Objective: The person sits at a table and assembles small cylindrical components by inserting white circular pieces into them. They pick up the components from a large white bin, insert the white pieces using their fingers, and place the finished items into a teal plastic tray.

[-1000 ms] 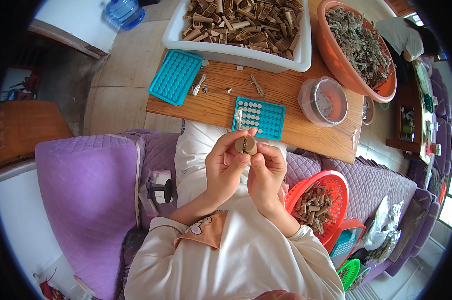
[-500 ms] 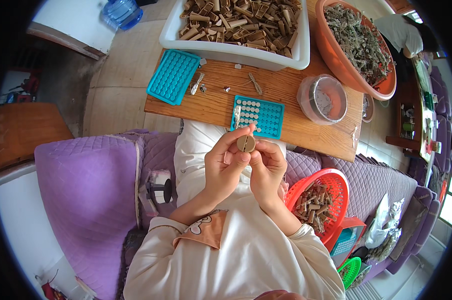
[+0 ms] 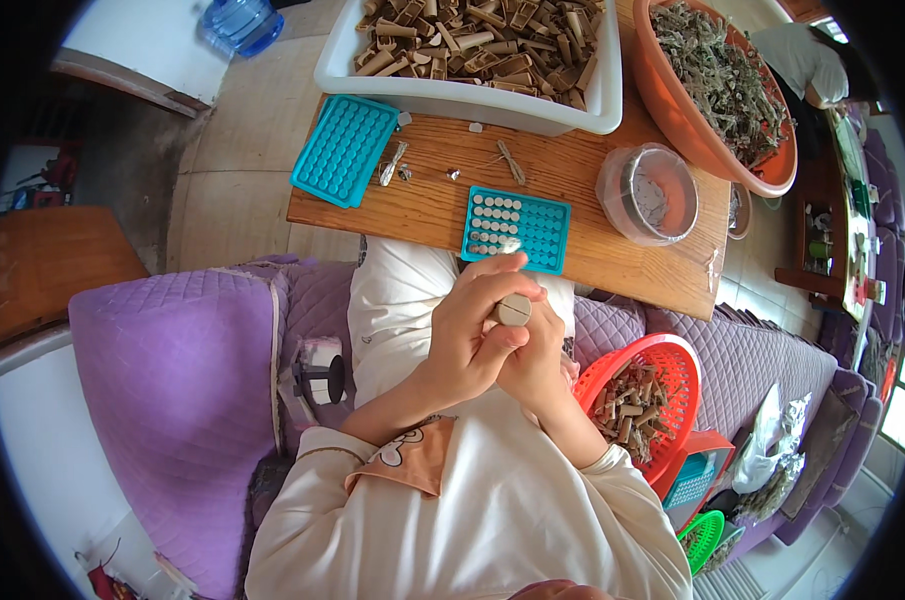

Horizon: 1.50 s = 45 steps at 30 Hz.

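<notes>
In the head view, the left hand [image 3: 460, 328] curls its fingers and thumb closely around a brown tube [image 3: 513, 310] near the centre of the frame, its round end facing the camera. The right hand [image 3: 534, 355] sits against the left; its fingers are mostly hidden, so I cannot tell how far they close. Above lies a teal tray [image 3: 542, 232] partly filled with white discs [image 3: 497, 218]; a red basket [image 3: 683, 400] stands right of centre.

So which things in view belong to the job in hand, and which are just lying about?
Likely the job:
- brown piece between left hand and right hand
- white bin of similar pieces
- teal tray with white discs

Apparently lying about:
- blue water bottle
- plastic bag
</notes>
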{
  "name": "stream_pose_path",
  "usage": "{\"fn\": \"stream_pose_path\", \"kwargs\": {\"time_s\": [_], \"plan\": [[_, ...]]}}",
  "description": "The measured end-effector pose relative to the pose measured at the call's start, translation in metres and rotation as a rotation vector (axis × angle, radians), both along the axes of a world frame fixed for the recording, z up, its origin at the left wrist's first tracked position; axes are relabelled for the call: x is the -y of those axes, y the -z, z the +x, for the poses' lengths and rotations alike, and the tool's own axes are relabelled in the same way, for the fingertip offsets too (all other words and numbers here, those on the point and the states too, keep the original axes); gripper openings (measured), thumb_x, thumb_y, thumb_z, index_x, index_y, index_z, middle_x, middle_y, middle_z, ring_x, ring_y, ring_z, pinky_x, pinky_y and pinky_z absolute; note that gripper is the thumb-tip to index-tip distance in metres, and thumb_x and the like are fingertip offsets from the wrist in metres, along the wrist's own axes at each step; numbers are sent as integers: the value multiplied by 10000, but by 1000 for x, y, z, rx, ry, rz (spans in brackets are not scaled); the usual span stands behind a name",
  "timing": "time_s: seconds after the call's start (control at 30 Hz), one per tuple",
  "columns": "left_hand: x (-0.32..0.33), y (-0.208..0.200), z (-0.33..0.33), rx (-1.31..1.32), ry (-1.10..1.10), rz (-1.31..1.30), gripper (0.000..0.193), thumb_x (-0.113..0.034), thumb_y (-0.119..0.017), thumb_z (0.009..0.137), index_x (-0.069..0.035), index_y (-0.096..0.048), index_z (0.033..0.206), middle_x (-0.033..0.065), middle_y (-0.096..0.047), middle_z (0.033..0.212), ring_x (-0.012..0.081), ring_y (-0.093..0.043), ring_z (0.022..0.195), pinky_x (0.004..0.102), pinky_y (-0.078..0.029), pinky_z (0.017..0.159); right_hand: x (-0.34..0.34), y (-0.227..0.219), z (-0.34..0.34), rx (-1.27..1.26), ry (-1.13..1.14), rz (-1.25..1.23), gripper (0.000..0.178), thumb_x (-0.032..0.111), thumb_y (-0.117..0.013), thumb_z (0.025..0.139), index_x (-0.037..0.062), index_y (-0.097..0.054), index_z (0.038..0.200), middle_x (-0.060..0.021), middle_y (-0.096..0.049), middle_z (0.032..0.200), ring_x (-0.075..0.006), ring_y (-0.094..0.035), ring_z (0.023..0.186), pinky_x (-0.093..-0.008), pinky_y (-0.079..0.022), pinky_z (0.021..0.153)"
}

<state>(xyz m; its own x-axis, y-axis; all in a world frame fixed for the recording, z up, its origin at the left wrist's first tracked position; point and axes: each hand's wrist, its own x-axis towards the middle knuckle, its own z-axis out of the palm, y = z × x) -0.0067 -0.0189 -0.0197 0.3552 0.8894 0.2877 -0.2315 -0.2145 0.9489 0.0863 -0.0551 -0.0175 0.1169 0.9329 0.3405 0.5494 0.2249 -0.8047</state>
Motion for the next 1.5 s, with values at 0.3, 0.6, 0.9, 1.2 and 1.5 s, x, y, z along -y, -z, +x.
{"fn": "stream_pose_path", "kwargs": {"time_s": [0.3, 0.6, 0.9, 1.2, 1.5], "plan": [[3, 2, 7, 194, 176, -185, 420, -404, -506, 820, -1, -473, 933, 57, -512, 803, 171, -491, 902, 393, -342, 927, 1, 2, -1, 35, -33, 84, 220, 57, -521, 740, -3, -496, 951, -169, -524, 926, -332, -523, 748, -373, -431, 613], [-13, 22, 7, 329, 35, -537, 458, -438, -503, 804, -66, -397, 1048, 67, -481, 866, 205, -476, 988, 350, -432, 825, -18, -11, 60, -138, -103, -400, 173, 32, -575, 740, 16, -578, 912, -106, -580, 749, -206, -574, 673, -299, -456, 602], [-22, 34, -8, 542, 294, -819, 454, -429, -393, 866, -42, -408, 1103, 8, -456, 738, 72, -378, 564, 192, -318, 499, -74, 13, 218, 675, 257, -389, 104, 60, -533, 728, -15, -585, 777, -197, -590, 730, -307, -592, 684, -363, -465, 619], [-24, 30, -4, 746, 407, -1083, 315, -197, -424, 880, -57, -381, 1159, 61, -501, 1033, 204, -483, 1024, 444, -416, 875, -106, 39, 223, 967, 204, -661, 124, 58, -492, 702, -1, -601, 711, -204, -597, 756, -330, -591, 724, -405, -473, 652], [-25, 31, -9, 865, 470, -1177, 311, -176, -408, 887, -49, -373, 1168, 101, -492, 1112, 273, -443, 1102, 354, -538, 717, -93, 1, 216, 278, 189, -528, 82, 62, -558, 715, 12, -589, 771, -113, -587, 692, -189, -575, 640, -296, -454, 616]]}}
